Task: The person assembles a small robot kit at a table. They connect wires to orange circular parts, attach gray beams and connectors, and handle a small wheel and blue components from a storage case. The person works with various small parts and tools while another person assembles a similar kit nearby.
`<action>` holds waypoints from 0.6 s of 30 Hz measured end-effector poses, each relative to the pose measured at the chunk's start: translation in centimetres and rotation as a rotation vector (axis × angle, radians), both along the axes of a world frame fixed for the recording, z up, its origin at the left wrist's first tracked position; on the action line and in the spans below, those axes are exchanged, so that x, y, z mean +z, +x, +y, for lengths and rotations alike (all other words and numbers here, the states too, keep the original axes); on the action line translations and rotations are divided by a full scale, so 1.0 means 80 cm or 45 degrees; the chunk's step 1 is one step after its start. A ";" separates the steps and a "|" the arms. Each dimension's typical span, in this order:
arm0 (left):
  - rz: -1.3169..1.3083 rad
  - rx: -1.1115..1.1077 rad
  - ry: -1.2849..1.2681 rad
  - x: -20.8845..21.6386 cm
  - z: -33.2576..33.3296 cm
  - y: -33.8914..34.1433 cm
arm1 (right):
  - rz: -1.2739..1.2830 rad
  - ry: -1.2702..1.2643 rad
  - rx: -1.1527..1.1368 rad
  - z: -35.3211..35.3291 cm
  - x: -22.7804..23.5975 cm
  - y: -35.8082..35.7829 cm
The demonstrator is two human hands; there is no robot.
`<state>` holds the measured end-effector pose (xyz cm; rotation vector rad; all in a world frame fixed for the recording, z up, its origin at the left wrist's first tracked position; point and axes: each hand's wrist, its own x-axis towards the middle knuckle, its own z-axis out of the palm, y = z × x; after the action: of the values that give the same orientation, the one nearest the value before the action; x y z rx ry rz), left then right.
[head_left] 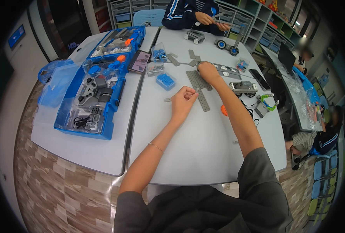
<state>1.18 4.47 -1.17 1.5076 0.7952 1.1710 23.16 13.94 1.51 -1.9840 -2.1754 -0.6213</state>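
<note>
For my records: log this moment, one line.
left hand: near grey perforated strip; right hand: over grey perforated plate; blue pieces: boxed

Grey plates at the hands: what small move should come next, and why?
Probably steady the wide plate with the right hand: that hand is at its upper end, while the left hand has its fingertips together by the narrow plate; anything pinched is too small to tell.

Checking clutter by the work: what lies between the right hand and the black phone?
Between right hand and black phone, head view: grey plate with white pieces on it.
</note>
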 end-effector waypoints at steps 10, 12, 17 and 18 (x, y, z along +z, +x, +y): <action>0.017 -0.022 0.001 0.000 0.000 -0.001 | 0.567 -0.086 -0.021 0.024 -0.002 0.038; 0.049 -0.029 -0.018 0.001 0.001 -0.001 | 0.797 -0.138 -0.103 0.025 -0.001 0.046; 0.010 -0.027 -0.003 0.000 0.001 0.001 | 0.832 -0.170 -0.003 0.034 -0.006 0.056; 0.009 -0.025 0.001 0.000 0.001 0.000 | 0.810 -0.179 -0.029 0.036 -0.008 0.056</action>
<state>1.19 4.54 -1.13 1.5179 0.7832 1.1523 27.68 16.80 0.90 -1.9159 -1.8322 0.1635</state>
